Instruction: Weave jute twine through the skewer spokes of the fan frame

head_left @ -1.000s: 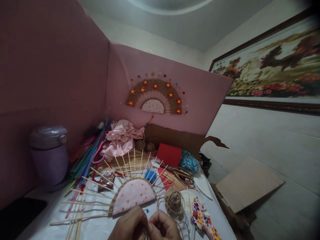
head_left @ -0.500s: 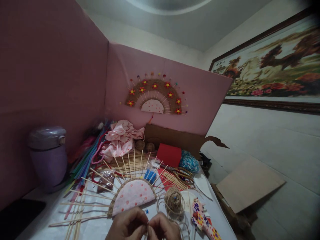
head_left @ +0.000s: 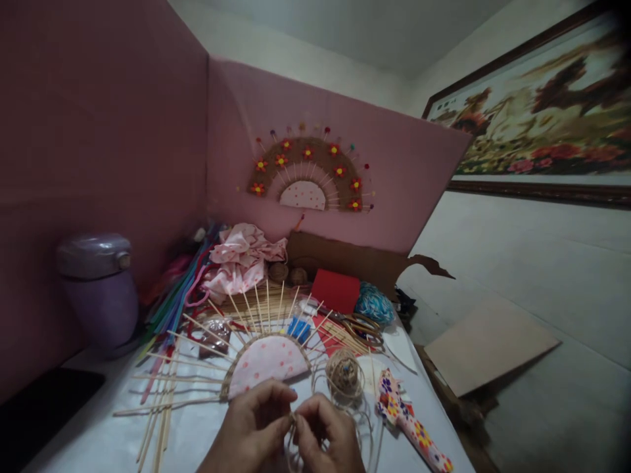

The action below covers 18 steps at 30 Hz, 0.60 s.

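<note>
My left hand (head_left: 254, 424) and my right hand (head_left: 328, 430) meet at the near edge of the table, thumbs and forefingers pinched together on a thin strand of twine (head_left: 292, 447). Loops of it hang below my fingers. Just beyond stands the ball of brown twine (head_left: 345, 373), its loose coils trailing toward my right hand. Behind my left hand lies a half-circle covered in pink dotted fabric (head_left: 269, 362), edged with twine, thin wooden sticks (head_left: 197, 333) fanning out from its curved rim.
Scissors (head_left: 362, 328), a red card (head_left: 336, 290), blue yarn (head_left: 374, 302) and crumpled pink fabric (head_left: 244, 253) lie at the back. A purple container (head_left: 101, 295) stands left. A flower-patterned piece (head_left: 411, 424) lies right. A finished-looking fan decoration (head_left: 305, 164) hangs on the pink board.
The view has tilted down slightly, so the table things sit higher in the picture. Both hands have risen a little in view, still pinching the twine, with more of its loops showing.
</note>
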Available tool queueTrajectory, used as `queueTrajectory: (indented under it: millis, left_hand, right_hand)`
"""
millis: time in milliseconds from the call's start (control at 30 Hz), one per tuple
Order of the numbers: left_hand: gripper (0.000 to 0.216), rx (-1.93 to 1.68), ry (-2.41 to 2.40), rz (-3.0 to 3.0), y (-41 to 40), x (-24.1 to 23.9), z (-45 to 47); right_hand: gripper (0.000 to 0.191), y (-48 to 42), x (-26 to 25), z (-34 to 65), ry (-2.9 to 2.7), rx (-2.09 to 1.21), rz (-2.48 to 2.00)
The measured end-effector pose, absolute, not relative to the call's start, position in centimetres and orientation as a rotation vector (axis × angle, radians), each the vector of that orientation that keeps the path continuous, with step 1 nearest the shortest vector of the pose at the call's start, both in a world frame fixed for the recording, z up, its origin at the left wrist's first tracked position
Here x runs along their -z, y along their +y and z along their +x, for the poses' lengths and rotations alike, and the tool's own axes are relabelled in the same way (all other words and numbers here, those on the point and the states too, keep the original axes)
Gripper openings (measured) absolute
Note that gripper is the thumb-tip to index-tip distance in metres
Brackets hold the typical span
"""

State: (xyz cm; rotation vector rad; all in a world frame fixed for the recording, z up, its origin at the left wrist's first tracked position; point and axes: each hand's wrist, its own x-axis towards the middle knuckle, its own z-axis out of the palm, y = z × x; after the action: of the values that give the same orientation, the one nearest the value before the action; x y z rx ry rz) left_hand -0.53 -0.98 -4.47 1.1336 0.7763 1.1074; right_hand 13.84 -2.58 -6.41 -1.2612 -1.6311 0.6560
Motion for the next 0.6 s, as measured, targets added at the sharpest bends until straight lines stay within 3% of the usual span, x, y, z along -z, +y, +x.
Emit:
queueTrajectory:
  millis: [233,600]
  left_hand:
    - [0.037,-1.046,0.801,1.043,-1.2,3.0,-0.4]
    - [0.037,-1.056,0.886,1.042,-1.3,1.8,-0.5]
  right_hand:
    - [0.020,-3.4,3.5,14.3,-1.559,-0.956,-1.168]
    - [0.020,-3.5,3.7,14.3,-1.533,-0.960,-1.160]
